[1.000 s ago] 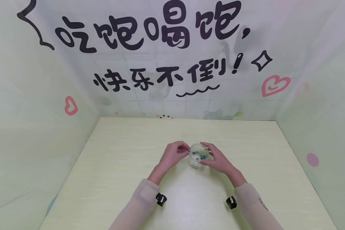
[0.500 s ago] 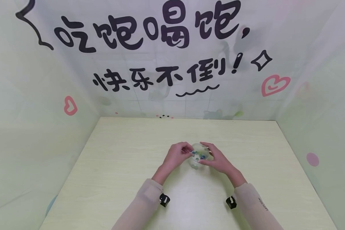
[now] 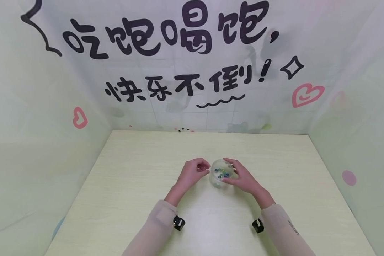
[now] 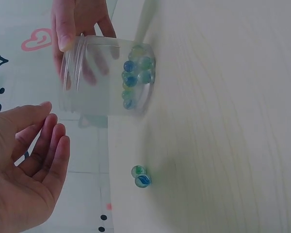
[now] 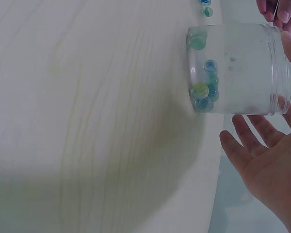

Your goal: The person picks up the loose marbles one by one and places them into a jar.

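Observation:
A clear plastic jar (image 3: pixel 216 183) stands open-topped on the table, with several blue, green and yellow glass marbles (image 4: pixel 130 80) at its bottom. My right hand (image 3: pixel 243 177) grips the jar's right side near the rim, thumb at the front and fingers behind. Just left of the rim is my left hand (image 3: pixel 192 174), its fingers loosely curled and thumb tip close to the index finger, with no marble showing at the fingertips. Two more marbles (image 4: pixel 141 180) lie together on the table to the left of the jar; the left hand hides them in the head view.
The pale wood-grain table (image 3: pixel 140 156) runs back to a printed fabric wall (image 3: pixel 131 117) with black lettering. Similar fabric walls close off the left and right sides. A black camera mount (image 3: pixel 179 223) hangs at each wrist.
My left hand moved a blue marble right to the jar's mouth, then drew back left without it. The marbles in the jar have shifted. My right hand keeps its hold.

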### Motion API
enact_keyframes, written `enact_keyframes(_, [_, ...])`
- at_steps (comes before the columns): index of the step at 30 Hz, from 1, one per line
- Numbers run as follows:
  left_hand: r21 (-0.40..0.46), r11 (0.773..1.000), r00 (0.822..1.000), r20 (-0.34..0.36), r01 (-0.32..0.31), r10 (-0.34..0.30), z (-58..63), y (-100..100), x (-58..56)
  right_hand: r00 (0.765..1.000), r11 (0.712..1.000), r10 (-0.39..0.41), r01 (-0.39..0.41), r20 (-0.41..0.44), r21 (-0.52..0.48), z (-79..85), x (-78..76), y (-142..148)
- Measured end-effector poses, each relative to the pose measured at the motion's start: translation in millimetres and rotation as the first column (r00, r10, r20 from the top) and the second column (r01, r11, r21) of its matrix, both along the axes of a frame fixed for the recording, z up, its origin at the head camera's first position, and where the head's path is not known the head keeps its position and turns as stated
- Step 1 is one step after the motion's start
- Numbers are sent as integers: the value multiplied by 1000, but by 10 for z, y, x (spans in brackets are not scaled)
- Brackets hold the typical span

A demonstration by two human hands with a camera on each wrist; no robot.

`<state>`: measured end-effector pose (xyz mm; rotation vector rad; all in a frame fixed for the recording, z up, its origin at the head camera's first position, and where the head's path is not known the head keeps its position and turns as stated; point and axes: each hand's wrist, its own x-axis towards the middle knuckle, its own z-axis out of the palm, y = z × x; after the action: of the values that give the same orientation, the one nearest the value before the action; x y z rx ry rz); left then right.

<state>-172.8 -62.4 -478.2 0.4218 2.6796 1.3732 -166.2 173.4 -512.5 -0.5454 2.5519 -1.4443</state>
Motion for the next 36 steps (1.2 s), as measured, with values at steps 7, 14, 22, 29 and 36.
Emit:
enact_keyframes(7, [3, 1000, 1000, 4, -15, 15, -27, -90, 4, 1000, 1000, -11, 11, -12, -9, -18, 16, -18])
enact_keyframes(14, [-3, 999, 999, 14, -35, 35, -57, -152, 8, 999, 996, -50, 50, 12, -68, 38, 25, 10])
enact_keyframes(22, [-8, 999, 999, 28, -46, 46, -90, -221, 29, 999, 993, -50, 48, -16, -109, 67, 71, 72])
enact_keyframes(29, [-11, 998, 997, 37, -63, 63, -104, -282, 32, 995, 990, -89, 83, -44, -118, -24, 98, 52])
enact_keyframes(36, [0, 997, 996, 42, -74, 74, -122, -310, 39, 991, 982, -124, 116, -44, -152, 2, 154, -2])
